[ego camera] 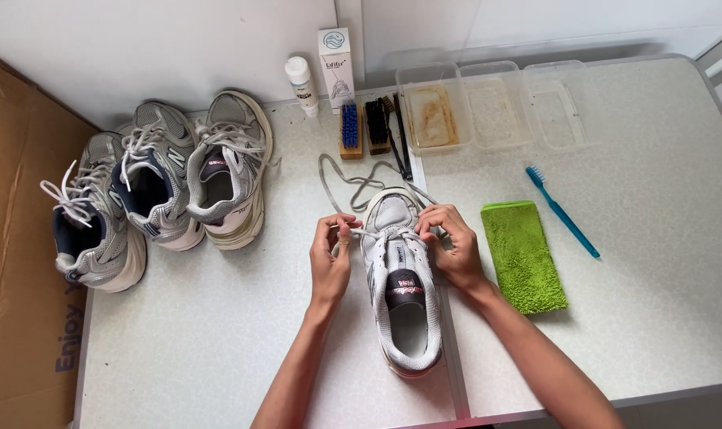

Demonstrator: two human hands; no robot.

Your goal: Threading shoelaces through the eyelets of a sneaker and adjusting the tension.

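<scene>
White speckled worktop (663, 262) under a pale wall: a grey mesh running shoe (400, 278) lies at its middle, toe away. The left hand (330, 254) and right hand (450, 245) each pinch the grey lace (353, 184) at the lower eyelets, mid-lacing. Threading the next eyelet likely needs a tight grip.

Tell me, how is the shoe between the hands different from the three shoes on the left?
The shoe in the middle stands alone between the left hand and right hand, which pinch its lace; the three shoes sit side by side, untouched. Its lace trails loose across the table beyond the toe, while theirs stay threaded up the front. Its toe points straight away; theirs slant rightward. All are grey and white sneakers.
</scene>
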